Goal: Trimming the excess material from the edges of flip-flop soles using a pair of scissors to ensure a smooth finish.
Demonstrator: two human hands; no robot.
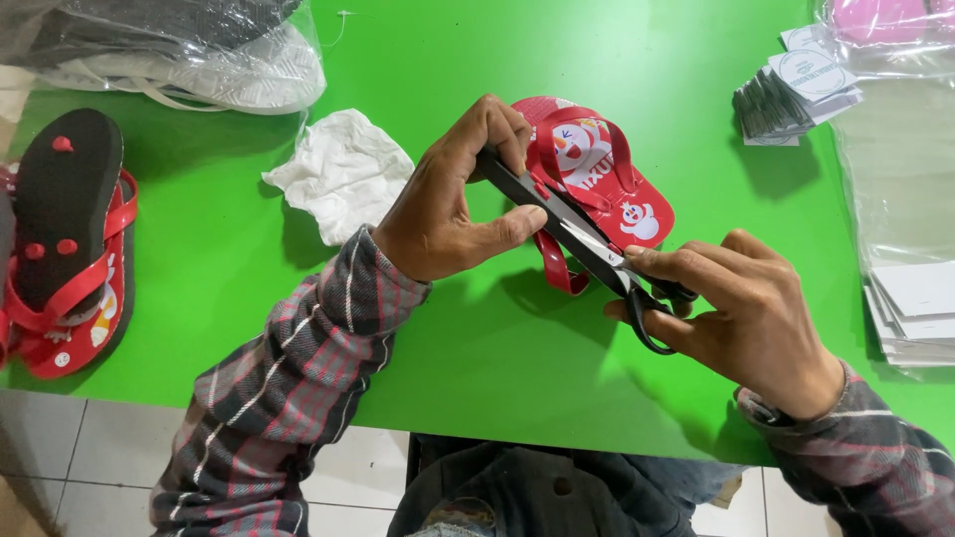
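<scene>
Left hand (pixel 448 209): grip pinched shut on the red sandal (pixel 597 174), fingers curled over its near edge, thumb stretched toward the blades. The sandal sits tilted above the green desk (pixel 477 348), about mid-desk, w/ white cartoon prints on the sole and red straps; one strap loop hangs down below it.

Right hand (pixel 746 313): grip closed around the black handles of the scissors (pixel 587 239), fingers thru the loops. Blades look nearly shut, lying across the straps; can't tell if they bite into one.

Just left of the left hand lies a crumpled white cloth (pixel 343 171). Far left edge: a stack of sandals (pixel 65 239), red w/ black soles up, red plugs showing. Top left: clear plastic bag (pixel 199 50) w/ dark and white sandals inside.

Top right: fanned pile of small card tags (pixel 796 94), white w/ a round print, dark edges. Right edge: clear plastic sleeves (pixel 900 169), a flat stack of white cards (pixel 915 308) under them, something pink in the corner bag.
</scene>
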